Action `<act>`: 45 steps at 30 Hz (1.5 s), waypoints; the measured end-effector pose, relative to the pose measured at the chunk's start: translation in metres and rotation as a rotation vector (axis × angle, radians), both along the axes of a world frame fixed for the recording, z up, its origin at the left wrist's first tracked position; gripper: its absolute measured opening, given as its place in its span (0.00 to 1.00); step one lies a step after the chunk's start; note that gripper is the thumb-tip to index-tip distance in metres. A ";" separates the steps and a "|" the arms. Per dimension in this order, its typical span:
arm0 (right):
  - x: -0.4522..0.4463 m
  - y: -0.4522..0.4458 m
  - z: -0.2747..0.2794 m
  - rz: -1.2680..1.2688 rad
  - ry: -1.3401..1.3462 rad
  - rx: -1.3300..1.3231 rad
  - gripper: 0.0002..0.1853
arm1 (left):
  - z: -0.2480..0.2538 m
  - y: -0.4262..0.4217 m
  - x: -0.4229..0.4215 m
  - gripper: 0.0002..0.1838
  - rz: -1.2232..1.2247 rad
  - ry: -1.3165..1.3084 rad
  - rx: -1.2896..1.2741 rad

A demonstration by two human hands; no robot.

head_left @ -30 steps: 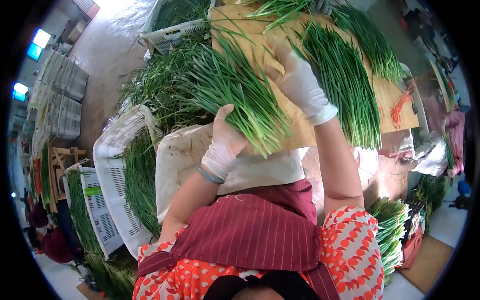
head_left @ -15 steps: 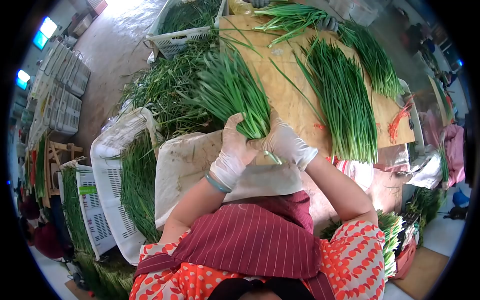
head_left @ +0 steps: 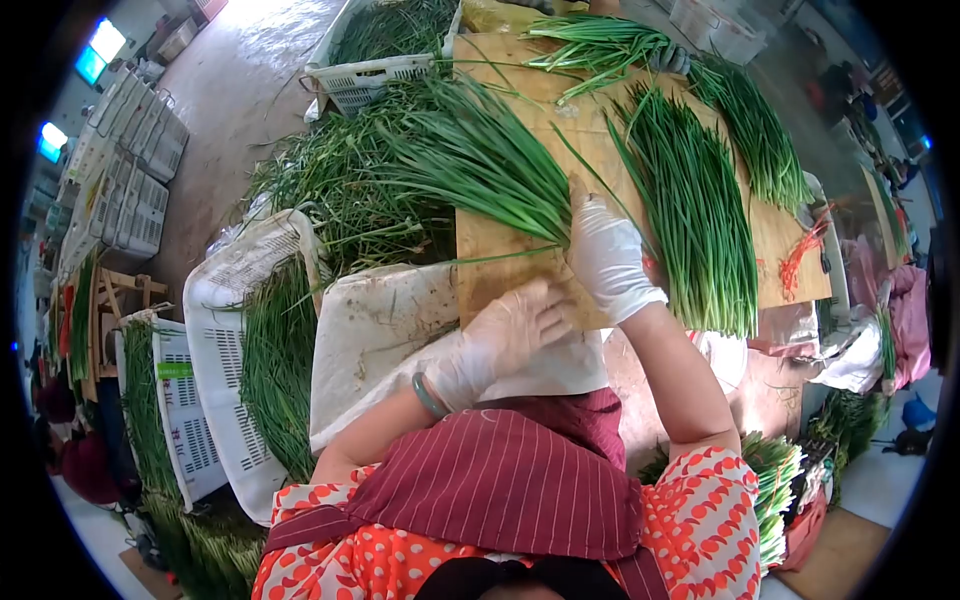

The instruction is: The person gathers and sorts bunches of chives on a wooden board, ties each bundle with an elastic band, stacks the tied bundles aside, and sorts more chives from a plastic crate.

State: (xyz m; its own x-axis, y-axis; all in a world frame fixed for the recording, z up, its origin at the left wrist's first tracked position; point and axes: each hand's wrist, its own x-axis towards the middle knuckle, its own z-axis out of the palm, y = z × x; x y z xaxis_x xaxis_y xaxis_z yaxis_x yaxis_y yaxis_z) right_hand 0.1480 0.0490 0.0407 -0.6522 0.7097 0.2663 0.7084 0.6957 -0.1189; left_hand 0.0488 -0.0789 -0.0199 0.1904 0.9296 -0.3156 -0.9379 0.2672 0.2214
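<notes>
My right hand [head_left: 608, 258], in a thin white glove, grips a bunch of garlic chives [head_left: 500, 160] near its stem end, above the near left part of the wooden board [head_left: 490, 275]. The green leaf tips fan out to the upper left over a heap of loose leaves. Just below the bunch is my left hand [head_left: 515, 325], also gloved, apart from the stems and slightly blurred, its fingers stretched out with nothing in them. One long leaf sticks out sideways from the bunch. To the right on the board lies a large pile of chives [head_left: 690, 210].
A heap of loose leaves [head_left: 350, 180] borders the board's left side. White crates [head_left: 215, 300] of greens stand at left, another crate [head_left: 375, 80] farther back. Red ties [head_left: 803, 255] lie at the board's right. A co-worker's grey-gloved hand [head_left: 668, 58] rests by chives at the far edge.
My left hand has come off the bunch and moved down, its fingers straightened. My right hand has shifted slightly right with the bunch, which now leans more to the left.
</notes>
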 end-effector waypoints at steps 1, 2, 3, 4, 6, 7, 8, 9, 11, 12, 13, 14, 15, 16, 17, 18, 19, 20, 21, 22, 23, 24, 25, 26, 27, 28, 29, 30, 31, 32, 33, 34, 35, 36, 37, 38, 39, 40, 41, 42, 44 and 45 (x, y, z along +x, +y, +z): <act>-0.003 -0.010 0.008 0.022 -0.034 0.035 0.28 | 0.011 0.004 -0.003 0.29 0.009 -0.006 -0.102; -0.006 -0.021 0.012 0.046 -0.069 0.072 0.27 | 0.018 0.010 -0.009 0.29 0.012 -0.007 -0.101; -0.007 -0.030 0.008 0.028 -0.132 0.043 0.29 | 0.025 0.018 -0.020 0.29 0.089 -0.024 -0.023; -0.005 -0.036 0.006 0.033 -0.132 0.046 0.29 | 0.029 0.026 -0.028 0.29 0.166 -0.041 0.056; -0.002 -0.045 0.002 0.105 -0.037 -0.135 0.40 | 0.032 0.035 -0.034 0.24 0.316 -0.042 0.054; -0.002 -0.052 0.018 0.092 -0.017 -0.270 0.41 | 0.037 0.035 -0.038 0.20 0.371 -0.092 0.059; -0.002 -0.056 0.018 0.083 -0.012 -0.253 0.41 | 0.042 0.037 -0.041 0.17 0.416 -0.145 0.071; -0.002 -0.057 0.017 0.140 0.148 -0.293 0.41 | 0.045 0.035 -0.043 0.15 0.436 -0.084 0.108; -0.001 -0.055 0.014 0.181 0.311 -0.284 0.41 | 0.069 0.032 -0.043 0.15 0.447 0.074 0.176; -0.005 -0.051 0.010 0.180 0.392 -0.356 0.42 | 0.078 0.034 -0.042 0.15 0.493 0.238 0.218; -0.012 -0.048 0.006 0.188 0.475 -0.433 0.43 | 0.083 0.037 -0.040 0.15 0.484 0.239 0.256; -0.021 -0.046 0.000 0.192 0.485 -0.397 0.43 | 0.087 0.040 -0.039 0.16 0.584 0.441 0.232; -0.031 -0.043 -0.005 0.182 0.676 -0.374 0.42 | 0.092 0.045 -0.039 0.17 0.691 0.641 0.203; -0.041 -0.043 0.006 0.172 0.866 -0.359 0.41 | 0.099 0.051 -0.040 0.17 0.695 0.642 0.229; -0.047 -0.041 0.021 0.197 0.953 -0.427 0.44 | 0.104 0.056 -0.041 0.19 0.711 0.786 0.267; -0.052 -0.035 0.025 0.201 0.959 -0.408 0.44 | 0.110 0.060 -0.041 0.21 0.727 0.929 0.303; -0.057 -0.031 0.025 0.197 1.025 -0.419 0.45 | 0.116 0.064 -0.040 0.21 0.726 0.930 0.317; -0.061 -0.026 0.024 0.191 1.089 -0.433 0.47 | 0.123 0.068 -0.039 0.21 0.716 0.973 0.354; -0.066 -0.019 0.021 0.243 1.204 -0.673 0.48 | 0.130 0.073 -0.039 0.21 0.709 1.015 0.394; -0.071 -0.008 0.007 0.246 1.207 -0.663 0.48 | 0.135 0.076 -0.038 0.21 0.702 1.056 0.433; -0.077 0.004 -0.014 0.281 1.395 -0.926 0.48 | 0.132 0.079 -0.040 0.22 0.685 1.170 0.502; -0.071 0.005 -0.018 0.284 1.374 -0.946 0.43 | 0.125 0.081 -0.041 0.22 0.686 1.173 0.509; -0.066 0.006 -0.022 0.287 1.352 -0.966 0.38 | 0.112 0.082 -0.041 0.24 0.639 1.213 0.538; -0.060 0.006 -0.026 0.291 1.330 -0.985 0.33 | 0.095 0.083 -0.040 0.26 0.590 1.252 0.564; -0.054 0.012 -0.059 0.308 1.245 -1.044 0.31 | 0.069 0.085 -0.038 0.27 0.524 1.071 0.516; -0.048 0.019 -0.091 0.327 1.155 -1.097 0.28 | 0.058 0.081 -0.033 0.27 0.521 1.071 0.516; -0.048 0.022 -0.115 0.213 1.061 -1.062 0.24 | 0.051 0.080 -0.029 0.28 0.551 1.004 0.512; -0.049 0.026 -0.138 0.106 0.962 -1.033 0.21 | 0.043 0.080 -0.029 0.28 0.582 0.938 0.507; -0.047 0.021 -0.141 0.049 0.900 -1.023 0.21 | 0.028 0.079 -0.033 0.22 0.527 1.016 0.471; -0.046 0.023 -0.143 0.013 0.866 -1.003 0.21 | 0.017 0.077 -0.037 0.22 0.482 1.061 0.448; -0.045 0.021 -0.138 -0.010 0.842 -0.984 0.22 | 0.013 0.077 -0.038 0.21 0.450 1.086 0.434; -0.044 0.018 -0.134 -0.024 0.815 -0.964 0.22 | 0.010 0.078 -0.037 0.21 0.441 1.099 0.434; -0.042 0.012 -0.128 -0.037 0.788 -0.928 0.23 | 0.008 0.079 -0.033 0.21 0.436 1.108 0.435; -0.045 0.009 -0.120 -0.041 0.766 -0.891 0.23 | 0.009 0.078 -0.032 0.21 0.435 1.108 0.439; -0.044 0.004 -0.110 -0.051 0.742 -0.847 0.24 | 0.011 0.079 -0.031 0.21 0.428 1.116 0.444; -0.042 0.000 -0.101 -0.063 0.701 -0.795 0.24 | 0.013 0.076 -0.032 0.21 0.413 1.116 0.438; -0.042 -0.004 -0.089 -0.069 0.654 -0.739 0.25 | 0.015 0.076 -0.034 0.21 0.401 1.122 0.434; -0.040 -0.005 -0.077 -0.081 0.605 -0.676 0.25 | 0.017 0.077 -0.035 0.22 0.394 1.126 0.438; -0.039 -0.008 -0.063 -0.091 0.554 -0.612 0.26 | 0.020 0.076 -0.036 0.22 0.385 1.132 0.443; -0.036 -0.008 -0.047 -0.100 0.493 -0.549 0.26 | 0.025 0.076 -0.039 0.22 0.375 1.137 0.450; -0.032 -0.009 -0.017 -0.098 0.370 -0.442 0.27 | 0.040 0.074 -0.048 0.23 0.336 1.131 0.449; -0.031 -0.010 0.001 -0.082 0.299 -0.410 0.28 | 0.058 0.065 -0.051 0.28 0.260 1.105 0.379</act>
State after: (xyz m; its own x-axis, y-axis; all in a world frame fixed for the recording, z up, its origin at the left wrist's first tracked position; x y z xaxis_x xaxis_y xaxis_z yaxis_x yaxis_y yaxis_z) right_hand 0.1172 0.0393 0.0413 -0.5276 0.8407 0.1218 0.6521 0.4927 -0.5762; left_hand -0.0019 -0.0135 0.0382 -0.2192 0.9692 0.1119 -0.2073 -0.1583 0.9654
